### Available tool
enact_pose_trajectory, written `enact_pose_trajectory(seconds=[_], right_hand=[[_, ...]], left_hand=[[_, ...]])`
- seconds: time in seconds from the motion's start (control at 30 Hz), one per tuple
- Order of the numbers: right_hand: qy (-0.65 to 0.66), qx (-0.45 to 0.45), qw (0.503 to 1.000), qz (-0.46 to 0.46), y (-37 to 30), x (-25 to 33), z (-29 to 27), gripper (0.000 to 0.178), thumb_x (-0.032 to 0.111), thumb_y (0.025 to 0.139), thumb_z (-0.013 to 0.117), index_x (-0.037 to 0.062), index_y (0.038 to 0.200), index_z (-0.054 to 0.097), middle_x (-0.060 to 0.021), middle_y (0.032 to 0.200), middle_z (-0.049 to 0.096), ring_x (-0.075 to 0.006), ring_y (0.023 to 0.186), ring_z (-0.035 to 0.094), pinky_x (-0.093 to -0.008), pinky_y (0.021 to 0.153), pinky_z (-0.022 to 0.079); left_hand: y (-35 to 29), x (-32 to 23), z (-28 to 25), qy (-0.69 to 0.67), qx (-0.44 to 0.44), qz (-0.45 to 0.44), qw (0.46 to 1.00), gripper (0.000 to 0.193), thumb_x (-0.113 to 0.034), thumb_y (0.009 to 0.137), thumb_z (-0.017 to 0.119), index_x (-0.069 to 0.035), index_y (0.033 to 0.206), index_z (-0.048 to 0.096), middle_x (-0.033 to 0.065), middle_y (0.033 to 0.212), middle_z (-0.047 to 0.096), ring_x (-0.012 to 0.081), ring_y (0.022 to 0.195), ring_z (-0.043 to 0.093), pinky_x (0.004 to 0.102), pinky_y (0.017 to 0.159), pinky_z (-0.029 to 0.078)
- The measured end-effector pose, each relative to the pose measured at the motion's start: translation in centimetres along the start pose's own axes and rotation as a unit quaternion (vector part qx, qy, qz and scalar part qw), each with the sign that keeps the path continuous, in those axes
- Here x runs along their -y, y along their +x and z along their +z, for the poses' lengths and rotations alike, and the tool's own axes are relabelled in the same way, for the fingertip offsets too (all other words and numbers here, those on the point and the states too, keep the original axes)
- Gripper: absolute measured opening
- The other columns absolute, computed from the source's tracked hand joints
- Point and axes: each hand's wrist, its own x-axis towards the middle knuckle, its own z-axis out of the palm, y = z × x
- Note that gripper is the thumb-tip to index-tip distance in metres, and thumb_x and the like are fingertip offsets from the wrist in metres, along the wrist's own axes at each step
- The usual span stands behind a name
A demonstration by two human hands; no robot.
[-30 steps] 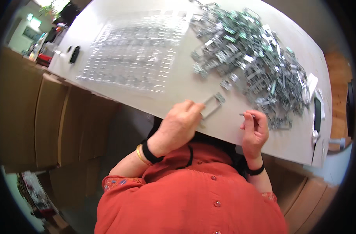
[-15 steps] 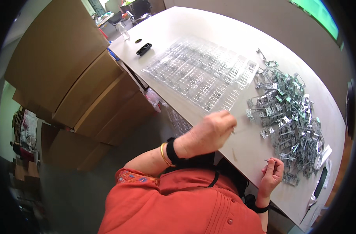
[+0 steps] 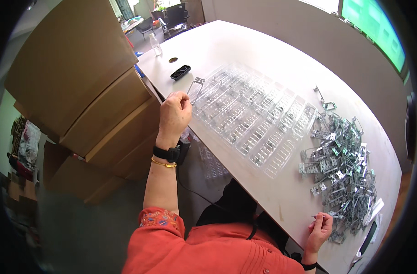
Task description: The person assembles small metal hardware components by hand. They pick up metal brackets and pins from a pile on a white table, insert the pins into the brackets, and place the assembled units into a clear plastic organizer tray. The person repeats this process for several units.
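Observation:
My left hand (image 3: 175, 112) is closed on a thin metal bracket (image 3: 199, 80) with a wire loop, at the far left corner of a clear plastic blister tray (image 3: 243, 153). Small metal parts sit in the tray's rows of compartments. Near the table's front edge, my right hand (image 3: 319, 232) is closed, fingertips pinched on a small thin metal piece (image 3: 314, 216) whose kind I cannot make out. Beside it lies a tangled pile of metal brackets (image 3: 338, 169). One loose bracket (image 3: 329, 105) lies at the pile's far end.
On the white table (image 3: 226, 41) are a black oblong holder (image 3: 180, 72), a cable hole (image 3: 173, 60) and a clear bottle (image 3: 155, 46). Cardboard boxes (image 3: 76, 77) are stacked left of the table. A dark strip-shaped item (image 3: 369, 238) lies at the right edge.
My left hand has moved far and to the left, from the tray's near end to its far left corner, where the bracket now shows. My right hand stays pinched near the pile. The view has shifted.

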Motion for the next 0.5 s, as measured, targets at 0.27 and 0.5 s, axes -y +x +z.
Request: enact_pose_trajectory(seconds=[0.27, 0.5], right_hand=[[-0.08, 0.001, 0.996, 0.035, 0.9, 0.2, -0.3, 0.013, 0.019, 0.111, 0.062, 0.0081, 0.104, 0.062, 0.0018, 0.087, 0.062, -0.002, 0.059, 0.046, -0.0183, 0.052, 0.035], [-0.065, 0.007, 0.996, 0.067, -0.2, 2.1, 0.8, 0.011, 0.015, 0.11, 0.061, 0.0076, 0.103, 0.065, -0.0031, 0.079, 0.066, -0.0081, 0.06, 0.055, -0.0217, 0.051, 0.043]], left_hand=[[1.3, 5.2, 2.0, 0.029, 0.015, 0.042, 0.999, 0.009, -0.002, 0.091, 0.069, 0.002, 0.099, 0.071, 0.0204, 0.097, 0.073, 0.0364, 0.083, 0.073, 0.041, 0.076, 0.059], [2.5, 5.5, 4.0, 0.044, 0.067, 0.035, 0.996, 0.01, -0.001, 0.091, 0.069, 0.001, 0.101, 0.071, 0.0192, 0.102, 0.072, 0.039, 0.099, 0.07, 0.0449, 0.087, 0.056]])
